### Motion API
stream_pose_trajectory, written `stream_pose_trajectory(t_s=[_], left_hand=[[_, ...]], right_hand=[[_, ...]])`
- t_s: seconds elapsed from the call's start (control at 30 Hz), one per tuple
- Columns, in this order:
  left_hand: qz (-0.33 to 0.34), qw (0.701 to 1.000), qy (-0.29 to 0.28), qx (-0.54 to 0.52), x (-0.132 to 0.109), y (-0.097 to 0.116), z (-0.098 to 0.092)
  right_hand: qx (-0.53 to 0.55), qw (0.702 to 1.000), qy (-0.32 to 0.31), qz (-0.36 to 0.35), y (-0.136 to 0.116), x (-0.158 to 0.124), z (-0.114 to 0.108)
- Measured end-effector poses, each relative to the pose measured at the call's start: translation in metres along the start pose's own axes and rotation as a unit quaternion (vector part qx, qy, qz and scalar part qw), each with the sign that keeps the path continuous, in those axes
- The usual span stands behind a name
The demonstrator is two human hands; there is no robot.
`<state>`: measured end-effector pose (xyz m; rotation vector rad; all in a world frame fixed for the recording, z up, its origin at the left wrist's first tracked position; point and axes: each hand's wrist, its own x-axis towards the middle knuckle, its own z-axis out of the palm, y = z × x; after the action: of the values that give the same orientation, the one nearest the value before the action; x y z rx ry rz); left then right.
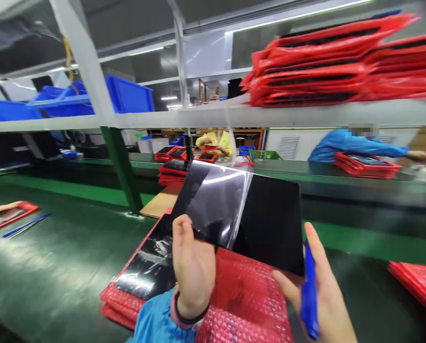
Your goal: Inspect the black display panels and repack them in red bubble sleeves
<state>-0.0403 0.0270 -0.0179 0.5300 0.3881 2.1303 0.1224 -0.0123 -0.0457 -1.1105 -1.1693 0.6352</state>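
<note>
A glossy black flat panel (273, 219), like a tablet screen, is held tilted in front of me. Clear plastic film (218, 205) is folded back over its left half, leaving the right half bare. At the panel's lower left edge, my left hand (194, 269) has its fingers curled closed on the film; the fingertips are partly hidden. My right hand (323, 290) grips the panel's right edge between thumb and fingers, with a slim blue tool (309, 295), perhaps a pen or cutter, also in it. Below are red bubble-wrap pouches (248, 290) and another film-covered black panel (148, 262).
A shelf (206, 118) crosses above, carrying red-wrapped panels (313, 71) and blue bins (130, 95). A green post (122, 166) stands left of the panel. Pens (25, 226) and another person's hand (2, 208) are at left. Two co-workers sit beyond the bench.
</note>
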Motion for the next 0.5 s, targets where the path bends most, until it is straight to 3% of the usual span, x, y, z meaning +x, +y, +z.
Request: stream_pose_trajectory(t_s=[0.13, 0.33, 0.5], left_hand=[[0.054, 0.998, 0.014, 0.022, -0.013, 0.005, 0.004], [0.112, 0.993, -0.011, 0.020, -0.030, 0.005, 0.009], [0.085, 0.996, -0.001, 0.021, -0.023, 0.009, 0.008]], right_hand=[[-0.001, 1.000, -0.004, 0.006, -0.011, -0.009, 0.003], [0.024, 1.000, 0.004, -0.014, -0.014, -0.010, 0.003], [0.060, 0.998, -0.022, -0.007, -0.016, -0.014, -0.001]])
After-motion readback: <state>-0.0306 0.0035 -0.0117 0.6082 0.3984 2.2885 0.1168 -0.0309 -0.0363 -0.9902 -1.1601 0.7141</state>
